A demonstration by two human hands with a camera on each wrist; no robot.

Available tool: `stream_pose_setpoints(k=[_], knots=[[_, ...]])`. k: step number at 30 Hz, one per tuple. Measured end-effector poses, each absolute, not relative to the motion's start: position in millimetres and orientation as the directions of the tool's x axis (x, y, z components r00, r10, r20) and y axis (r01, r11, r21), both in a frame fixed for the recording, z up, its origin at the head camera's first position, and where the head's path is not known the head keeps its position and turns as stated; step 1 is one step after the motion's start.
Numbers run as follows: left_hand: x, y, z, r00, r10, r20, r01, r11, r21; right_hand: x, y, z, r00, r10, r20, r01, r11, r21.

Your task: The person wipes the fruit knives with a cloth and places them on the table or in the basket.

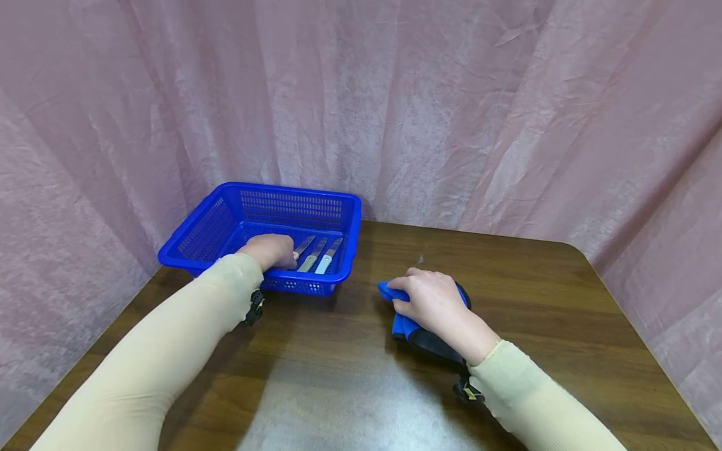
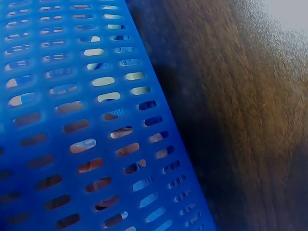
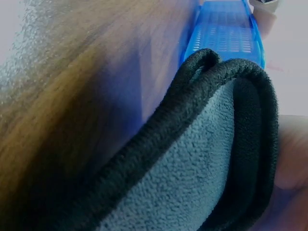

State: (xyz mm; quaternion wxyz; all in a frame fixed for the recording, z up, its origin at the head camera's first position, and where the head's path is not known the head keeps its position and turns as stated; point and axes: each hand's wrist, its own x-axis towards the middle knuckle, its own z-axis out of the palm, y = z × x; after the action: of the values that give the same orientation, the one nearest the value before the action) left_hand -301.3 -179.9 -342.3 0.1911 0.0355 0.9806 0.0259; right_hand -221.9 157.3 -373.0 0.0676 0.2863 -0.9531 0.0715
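My left hand (image 1: 273, 250) reaches over the near rim of a blue plastic basket (image 1: 293, 189), fingers down inside it. They grip the handle of the leftmost knife (image 1: 305, 244), whose blade points away from me. To its right lie two more knives with pale handles, a middle one (image 1: 313, 255) and a right one (image 1: 329, 255). In the left wrist view, the slotted basket wall (image 2: 53, 115) covers most of the fingers. On the table, my right hand (image 1: 434, 302) holds a bunched blue cloth (image 1: 403, 324) with black edging. Its folded edge (image 3: 192, 159) fills much of the right wrist view.
The brown wooden table (image 1: 338, 369) carries the basket at its back left and the cloth right of centre. A pink curtain (image 1: 429, 113) hangs behind the table and along both sides.
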Motion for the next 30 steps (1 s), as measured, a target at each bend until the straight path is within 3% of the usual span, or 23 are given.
stream_pose_setpoints(k=[4,9,12,18,24,30], knots=[[-312.4,-182.8,-355.5,-0.92,0.075,-0.384,0.059,0.997,0.055,-220.9,155.8,-376.0,-0.831,-0.537,0.142,-0.552,0.828,-0.097],[-371.0,-209.4,-414.2,-0.916,0.068,-0.396,0.07,0.997,0.01,-220.4,153.6,-379.6,-0.827,-0.547,0.127,-0.559,0.825,-0.088],[-381.6,-215.6,-425.8,-0.913,0.068,-0.402,0.069,0.998,0.01,-220.0,152.8,-381.7,-0.825,-0.55,0.128,-0.562,0.823,-0.088],[-372.2,-209.7,-412.6,-0.896,0.057,-0.44,0.047,0.998,0.034,-218.6,151.1,-385.5,-0.823,-0.556,0.116,-0.566,0.82,-0.086],[-319.6,-184.3,-359.4,-0.9,0.053,-0.433,0.028,0.998,0.063,-217.1,149.4,-387.9,-0.821,-0.56,0.113,-0.569,0.818,-0.083],[-303.9,-179.0,-345.5,-0.914,0.062,-0.402,0.044,0.998,0.053,-216.0,148.3,-389.2,-0.819,-0.564,0.103,-0.571,0.818,-0.065]])
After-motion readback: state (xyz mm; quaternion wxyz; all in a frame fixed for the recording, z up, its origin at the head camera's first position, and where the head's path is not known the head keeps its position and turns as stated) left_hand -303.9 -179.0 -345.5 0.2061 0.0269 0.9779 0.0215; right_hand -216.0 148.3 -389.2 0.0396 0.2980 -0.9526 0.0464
